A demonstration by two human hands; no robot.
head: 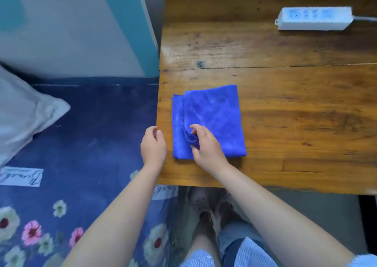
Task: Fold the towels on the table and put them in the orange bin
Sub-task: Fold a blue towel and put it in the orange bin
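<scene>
Near the left front corner of the wooden table [285, 107] lies the blue towel [214, 111], folded into a rough rectangle with its stacked layer edges showing along the side that faces the table's left edge. The right hand [206, 146] rests on the towel's near left part, thumb and fingers curled in and pinching a bunched fold of the cloth. The left hand [153, 146] hovers just beside the table's left edge, apart from the towel, its fingers loosely curled and holding nothing. At the far right of the table, well away from the towel, sits a white power strip [314, 18] with a row of sockets on top and a white cord leading off toward the right; any marking on it is too small to read. Left of the table spreads a dark blue flowered bedsheet [85, 144], on which a white printed label [21, 176] carries cursive script, upside down from this view and not legible. A white pillow [22, 111] lies on the sheet farther left of the table.
</scene>
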